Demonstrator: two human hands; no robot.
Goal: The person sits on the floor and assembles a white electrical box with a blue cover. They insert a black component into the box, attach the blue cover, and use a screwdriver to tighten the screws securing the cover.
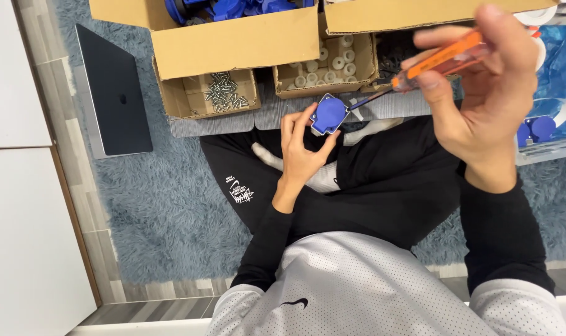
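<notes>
My left hand holds a small blue plastic socket part up by its lower edges, above my crossed legs in black trousers. My right hand grips an orange-handled screwdriver. Its thin shaft slants down to the left, and its tip touches the right side of the blue part.
Several cardboard boxes stand ahead: one with blue parts, a small one with screws, one with white round pieces, one with dark pieces. A closed laptop lies on the blue shaggy rug. More blue parts sit at right.
</notes>
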